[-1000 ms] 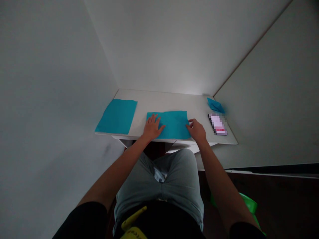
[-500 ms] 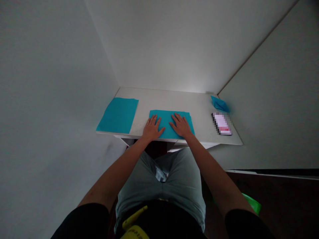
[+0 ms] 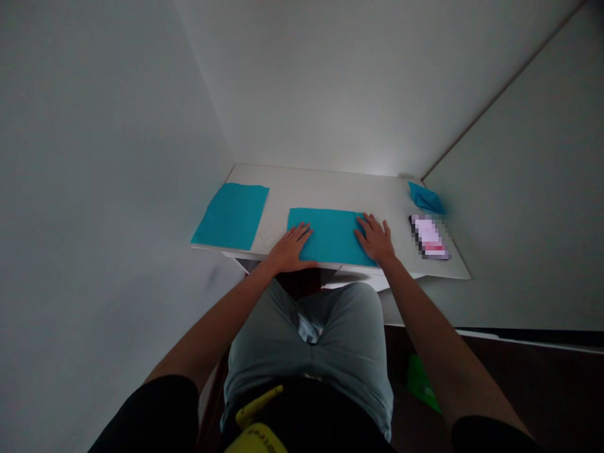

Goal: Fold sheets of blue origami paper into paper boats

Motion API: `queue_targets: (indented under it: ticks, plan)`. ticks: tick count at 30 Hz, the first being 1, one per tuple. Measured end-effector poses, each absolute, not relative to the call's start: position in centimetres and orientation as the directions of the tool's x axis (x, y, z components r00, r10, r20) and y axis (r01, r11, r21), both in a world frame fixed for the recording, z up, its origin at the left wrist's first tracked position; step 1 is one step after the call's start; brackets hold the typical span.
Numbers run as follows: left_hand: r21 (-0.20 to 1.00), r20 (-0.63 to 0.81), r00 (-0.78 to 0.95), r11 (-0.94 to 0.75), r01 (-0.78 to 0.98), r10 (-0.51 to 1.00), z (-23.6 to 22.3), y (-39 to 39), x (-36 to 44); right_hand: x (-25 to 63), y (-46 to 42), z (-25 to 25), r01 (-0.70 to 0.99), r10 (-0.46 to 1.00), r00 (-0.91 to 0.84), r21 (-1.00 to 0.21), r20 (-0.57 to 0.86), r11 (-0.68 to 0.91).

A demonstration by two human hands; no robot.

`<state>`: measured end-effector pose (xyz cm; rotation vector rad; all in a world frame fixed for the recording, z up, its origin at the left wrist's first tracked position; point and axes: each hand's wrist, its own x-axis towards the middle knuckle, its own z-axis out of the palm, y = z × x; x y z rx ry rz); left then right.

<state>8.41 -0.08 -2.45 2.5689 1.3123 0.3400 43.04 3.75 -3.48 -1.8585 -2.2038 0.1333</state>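
Note:
A folded turquoise paper sheet point(image 3: 330, 233) lies flat near the front edge of a small white table point(image 3: 330, 189). My left hand point(image 3: 290, 248) rests flat on the sheet's near left corner, fingers spread. At the sheet's right edge my right hand point(image 3: 375, 239) presses down, its fingers stretched out too. Neither hand holds anything.
A second turquoise sheet point(image 3: 233, 215) lies at the table's left end. A small folded turquoise piece point(image 3: 426, 197) sits at the back right, with a phone point(image 3: 429, 236) in front of it. Walls close in on the left, back and right. A green stool point(image 3: 422, 384) stands by my right leg.
My right hand slid from the middle of the sheet out to its right edge. My left hand shifted slightly toward the near left corner. The camera view moved a little.

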Motion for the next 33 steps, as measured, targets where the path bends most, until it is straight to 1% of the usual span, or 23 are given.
queue_targets:
  ticks: [1, 3, 7, 9, 11, 13, 16, 19, 21, 23, 25, 27, 28, 30, 31, 33]
  plan:
    - [0.308, 0.093, 0.644, -0.637, 0.707, 0.759, -2.4, -0.4, 7.5, 43.0, 3.8, -3.5, 0.953, 0.979, -0.145, -0.247, 0.142, 0.177]
    - [0.301, 0.096, 0.714, -0.704, 0.643, 0.693, -2.5, -1.2, 5.7, 43.1, 3.9, -3.6, 0.944, 0.979, -0.127, -0.285, 0.156, 0.168]
    - [0.336, 0.146, 0.707, -0.707, 0.623, 0.692, -2.9, -2.2, 3.5, 43.3, 4.4, -3.9, 0.921, 0.974, -0.087, -0.356, 0.209, 0.158]
    - [0.372, 0.165, 0.659, -0.665, 0.648, 0.734, -2.4, -2.1, 3.5, 43.6, 4.6, -4.2, 0.906, 0.966, -0.043, -0.398, 0.254, 0.145]
    - [0.410, 0.193, 0.542, -0.569, 0.712, 0.818, -1.2, -1.3, 3.9, 44.0, 4.8, -4.5, 0.886, 0.951, 0.018, -0.445, 0.309, 0.129]
    - [0.460, 0.244, 0.376, -0.448, 0.767, 0.894, 0.7, 0.4, 4.2, 44.3, 4.8, -4.7, 0.865, 0.935, 0.059, -0.485, 0.351, 0.127]
    - [0.518, 0.310, 0.157, -0.305, 0.799, 0.938, 4.5, 3.8, 2.9, 44.7, 4.9, -4.7, 0.852, 0.929, 0.089, -0.511, 0.359, 0.116]
    - [0.548, 0.399, -0.054, -0.191, 0.814, 0.916, 8.7, 6.5, -0.6, 44.9, 4.9, -4.6, 0.848, 0.934, 0.104, -0.521, 0.343, 0.097]
    - [0.564, 0.491, -0.164, -0.169, 0.809, 0.855, 11.5, 7.2, -3.4, 44.9, 4.9, -4.6, 0.837, 0.934, 0.105, -0.537, 0.340, 0.102]
    - [0.561, 0.600, -0.247, -0.181, 0.808, 0.761, 13.8, 6.7, -5.8, 44.8, 5.0, -4.6, 0.826, 0.934, 0.114, -0.555, 0.339, 0.101]
    - [0.515, 0.686, -0.245, -0.219, 0.829, 0.685, 15.3, 5.3, -7.4, 44.9, 5.0, -4.6, 0.821, 0.936, 0.118, -0.563, 0.332, 0.096]
    - [0.413, 0.722, -0.142, -0.257, 0.874, 0.677, 15.5, 3.6, -8.3, 44.9, 5.1, -4.6, 0.819, 0.941, 0.116, -0.566, 0.319, 0.091]
    - [0.353, 0.717, -0.073, -0.271, 0.896, 0.693, 15.1, 2.8, -8.5, 45.0, 5.1, -4.7, 0.819, 0.943, 0.113, -0.567, 0.312, 0.090]
    - [0.253, 0.653, 0.049, -0.278, 0.927, 0.755, 13.5, 1.6, -8.7, 45.1, 5.2, -4.7, 0.818, 0.946, 0.111, -0.569, 0.306, 0.088]
    - [0.221, 0.605, 0.085, -0.269, 0.937, 0.792, 12.3, 1.2, -8.7, 45.1, 5.2, -4.8, 0.817, 0.945, 0.112, -0.570, 0.307, 0.088]
    - [0.194, 0.487, 0.139, -0.262, 0.945, 0.862, 9.6, 0.6, -8.8, 45.1, 5.2, -4.8, 0.816, 0.943, 0.117, -0.572, 0.311, 0.087]
